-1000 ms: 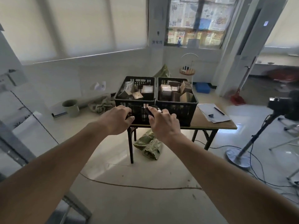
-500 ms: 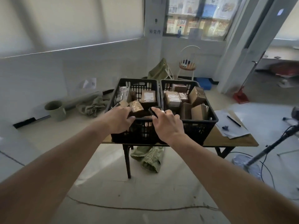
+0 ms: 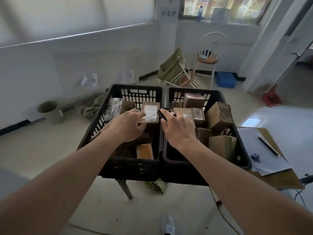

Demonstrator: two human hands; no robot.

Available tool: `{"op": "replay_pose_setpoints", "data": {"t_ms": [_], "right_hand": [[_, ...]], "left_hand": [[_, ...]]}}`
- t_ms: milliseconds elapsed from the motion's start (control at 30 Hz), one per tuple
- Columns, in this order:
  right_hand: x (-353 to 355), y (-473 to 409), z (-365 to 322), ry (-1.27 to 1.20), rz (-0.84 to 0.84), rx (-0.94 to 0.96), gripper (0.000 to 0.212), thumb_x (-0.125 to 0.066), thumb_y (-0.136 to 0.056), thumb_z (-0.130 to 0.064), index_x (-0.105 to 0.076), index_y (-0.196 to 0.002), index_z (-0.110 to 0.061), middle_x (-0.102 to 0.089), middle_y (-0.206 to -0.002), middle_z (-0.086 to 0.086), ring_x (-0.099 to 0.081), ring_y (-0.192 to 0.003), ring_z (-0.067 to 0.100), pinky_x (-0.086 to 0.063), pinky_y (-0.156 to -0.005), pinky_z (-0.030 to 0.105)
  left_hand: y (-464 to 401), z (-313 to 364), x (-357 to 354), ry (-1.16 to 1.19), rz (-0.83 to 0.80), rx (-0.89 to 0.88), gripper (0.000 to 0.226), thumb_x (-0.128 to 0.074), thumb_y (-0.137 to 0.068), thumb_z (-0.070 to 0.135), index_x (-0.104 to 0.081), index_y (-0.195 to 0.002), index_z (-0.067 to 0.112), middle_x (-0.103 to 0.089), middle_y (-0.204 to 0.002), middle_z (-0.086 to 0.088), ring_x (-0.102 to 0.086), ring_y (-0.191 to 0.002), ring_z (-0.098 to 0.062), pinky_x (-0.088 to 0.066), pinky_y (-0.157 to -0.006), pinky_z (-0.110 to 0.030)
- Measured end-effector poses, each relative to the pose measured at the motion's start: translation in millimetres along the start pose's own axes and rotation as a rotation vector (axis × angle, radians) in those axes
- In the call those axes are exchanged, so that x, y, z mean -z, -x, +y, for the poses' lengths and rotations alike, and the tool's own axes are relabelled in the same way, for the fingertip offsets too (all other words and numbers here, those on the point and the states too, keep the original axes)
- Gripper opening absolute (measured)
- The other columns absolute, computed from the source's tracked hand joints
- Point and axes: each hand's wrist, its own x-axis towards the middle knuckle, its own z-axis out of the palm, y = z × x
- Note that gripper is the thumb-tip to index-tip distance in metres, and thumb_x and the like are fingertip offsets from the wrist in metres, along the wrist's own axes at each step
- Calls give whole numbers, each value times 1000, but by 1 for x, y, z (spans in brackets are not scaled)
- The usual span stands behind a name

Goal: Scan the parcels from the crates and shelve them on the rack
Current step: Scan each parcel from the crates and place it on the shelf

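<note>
- Left crate (image 3: 94, 131): silver packet (image 3: 113, 110) at 10 o'clock, orange parcel (image 3: 145, 151) at 6.
- Left hand (image 3: 127, 126) fingertips pinching labelled parcel (image 3: 150, 112) at 1 o'clock.
- Right hand (image 3: 178, 128) curled round black scanner (image 3: 162, 114).
- Right crate (image 3: 243, 155): packed with brown boxes (image 3: 218, 116).

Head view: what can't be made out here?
- Right hand: holds a dark object, mostly covered by the fingers; probably the scanner, unconfirmed.
- Left hand: fingertips at the labelled parcel; grip or mere touch, unclear. Label print too small.
- Left crate: floor in shadow under the forearm.
- Rack: out of frame.
</note>
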Motion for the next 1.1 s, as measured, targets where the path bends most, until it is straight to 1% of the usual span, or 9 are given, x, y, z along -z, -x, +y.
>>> {"op": "replay_pose_setpoints", "data": {"t_ms": [200,467,600,700,767,833,900,967,1100], "right_hand": [[-14,-87,26,28,6,67,52,-35,-113,-49,-32,-164,-41,-58,-139,16,-61,-108,42,-44,-83,45],[-47,-158,32,-5,-80,40,52,-35,-114,-47,-30,-165,-42,-54,-143,16,-59,-113,43,-50,-90,48],[-60,-178,33,29,-92,-5,52,-36,-114,-46,-30,-166,-41,-53,-145,16,-59,-114,43,-52,-91,48],[-65,-188,34,34,-112,-22,53,-35,-114,-47,-29,-166,-41,-51,-148,16,-58,-116,44,-53,-94,50],[-67,-193,36,27,-106,-36,53,-35,-114,-47,-29,-166,-41,-51,-149,16,-59,-117,44,-54,-95,51],[-69,-194,38,25,-90,-39,53,-36,-113,-47,-30,-165,-41,-51,-148,16,-59,-116,43,-55,-93,50],[-72,-195,40,21,-78,-38,52,-37,-113,-47,-31,-165,-41,-52,-146,16,-60,-114,42,-55,-91,48],[-75,-196,40,14,-73,-41,52,-37,-113,-47,-31,-165,-41,-53,-147,17,-60,-113,41,-54,-91,47],[-80,-197,39,-3,-66,-51,52,-38,-113,-47,-31,-165,-42,-52,-148,17,-60,-114,40,-53,-91,46]], "left_hand": [[-74,-10,-32,35,-57,111,56,-57,-100,50,-52,-151,26,-55,-147,4,-59,-127,-21,-53,-95,-41],[-149,-44,-78,64,-240,210,65,-62,-100,45,-40,-158,23,-50,-152,-6,-55,-133,-29,-50,-103,-46],[-177,-62,-105,148,-330,223,63,-66,-97,44,-42,-150,22,-58,-132,-9,-59,-111,-25,-53,-95,-43],[-187,-74,-128,279,-383,278,78,-75,-92,44,-34,-154,21,-62,-135,-8,-64,-116,-25,-56,-96,-42],[-192,-80,-140,363,-414,383,96,-81,-87,47,-25,-159,16,-63,-137,-9,-65,-118,-27,-55,-88,-35],[-198,-85,-150,414,-450,450,99,-84,-82,52,-32,-155,10,-65,-133,-7,-65,-113,-25,-53,-80,-32],[-204,-91,-155,476,-475,458,88,-87,-78,53,-44,-145,17,-66,-126,1,-62,-107,-18,-50,-74,-28],[-208,-95,-156,541,-464,470,90,-90,-75,51,-44,-146,22,-65,-129,3,-60,-106,-14,-49,-71,-25],[-202,-98,-158,681,-392,464,107,-91,-74,49,-27,-158,32,-59,-142,2,-63,-117,-17,-57,-94,-40]]}}
